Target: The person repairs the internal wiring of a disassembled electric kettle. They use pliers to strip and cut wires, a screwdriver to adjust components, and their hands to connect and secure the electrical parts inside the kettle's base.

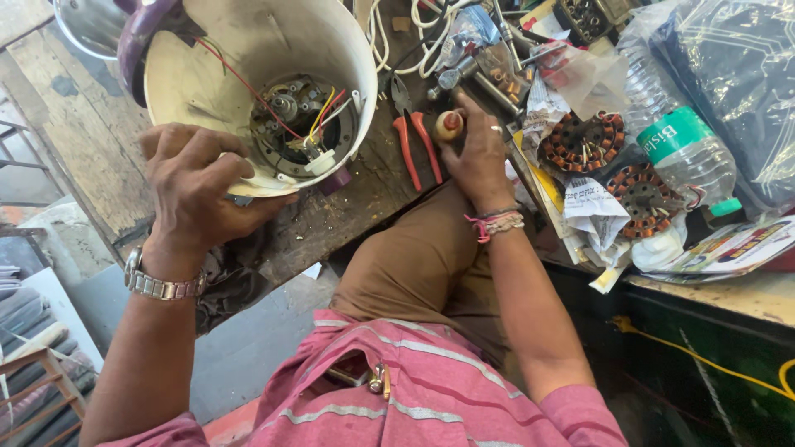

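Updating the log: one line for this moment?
left hand: grips white housing rim | right hand: on small roll | pliers: on bench

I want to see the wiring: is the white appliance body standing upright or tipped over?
Tipped. The white appliance body lies with its open underside facing the camera, showing the motor and coloured wires; the left hand steadies its rim.

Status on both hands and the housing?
Left hand grips white housing rim, motor and wires exposed. Right hand on small wooden-handled tool. Red pliers lie between.
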